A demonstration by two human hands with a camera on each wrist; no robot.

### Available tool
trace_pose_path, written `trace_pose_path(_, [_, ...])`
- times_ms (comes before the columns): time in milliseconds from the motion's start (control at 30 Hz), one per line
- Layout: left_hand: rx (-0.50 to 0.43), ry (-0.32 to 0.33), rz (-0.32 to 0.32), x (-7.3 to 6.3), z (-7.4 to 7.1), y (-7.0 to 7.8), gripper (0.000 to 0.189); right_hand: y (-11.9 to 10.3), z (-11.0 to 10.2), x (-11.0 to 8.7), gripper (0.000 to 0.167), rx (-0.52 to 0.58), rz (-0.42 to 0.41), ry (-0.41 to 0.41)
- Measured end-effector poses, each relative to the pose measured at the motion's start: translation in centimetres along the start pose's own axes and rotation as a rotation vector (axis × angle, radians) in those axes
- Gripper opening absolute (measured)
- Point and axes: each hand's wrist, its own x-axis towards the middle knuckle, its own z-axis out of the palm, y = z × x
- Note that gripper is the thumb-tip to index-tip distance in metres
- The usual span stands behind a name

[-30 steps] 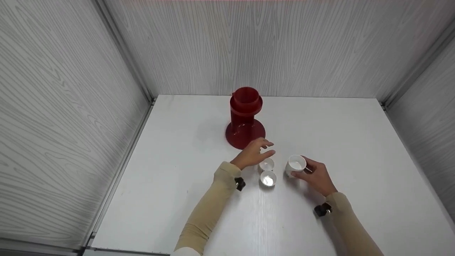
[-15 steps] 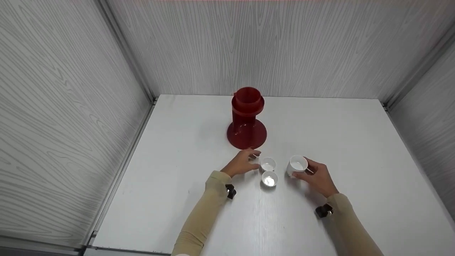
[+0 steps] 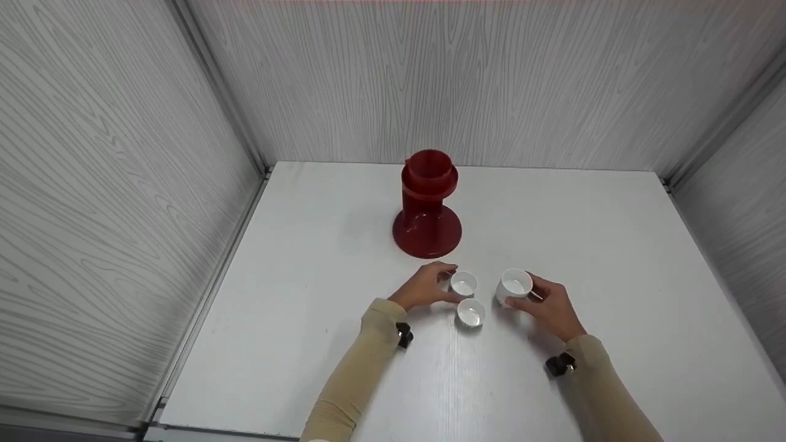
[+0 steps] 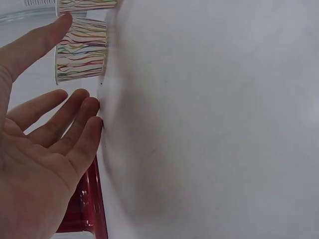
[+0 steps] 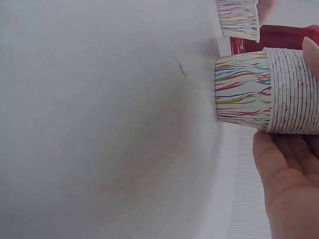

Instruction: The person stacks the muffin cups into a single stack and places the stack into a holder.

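Observation:
Two small white paper cups with coloured wavy lines stand upright on the white table: a far cup point(image 3: 463, 284) and a near cup point(image 3: 471, 313), close together. My left hand point(image 3: 428, 286) is at the left of the far cup, its thumb reaching toward the gap between both cups. In the left wrist view the fingers point(image 4: 82, 132) are spread and relaxed, and the thumb overlaps a striped cup point(image 4: 82, 55); contact is unclear. With my right hand point(image 3: 549, 305) I hold a stack of nested paper cups point(image 5: 294, 92) upright, thumb and fingers on opposite sides.
Behind the cups stands a red holder point(image 3: 428, 230) with a round base and a ringed, open top. Wood-grain panels point(image 3: 454, 80) wall the table point(image 3: 319, 258) at the back and both sides.
My left hand has drawn back leftward from over the cups, then come in beside the far cup. The near cup has shifted slightly right and toward me. The right hand stays with its stack.

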Motion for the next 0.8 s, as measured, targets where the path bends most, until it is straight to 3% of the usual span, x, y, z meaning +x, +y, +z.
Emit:
trace_pose_path(233, [0.076, 0.014, -0.022, 0.21, 0.54, 0.62, 0.080, -0.25, 0.03, -0.07, 0.070, 0.039, 0.008, -0.016])
trace_pose_path(567, [0.029, 0.051, 0.003, 0.55, 0.91, 1.02, 0.071, -0.28, 0.00, -0.05, 0.067, 0.047, 0.001, -0.017])
trace_pose_path(800, [0.028, 0.047, -0.022, 0.53, 1.01, 0.96, 0.068, -0.17, -0.01, -0.04, 0.065, 0.047, -0.006, -0.013])
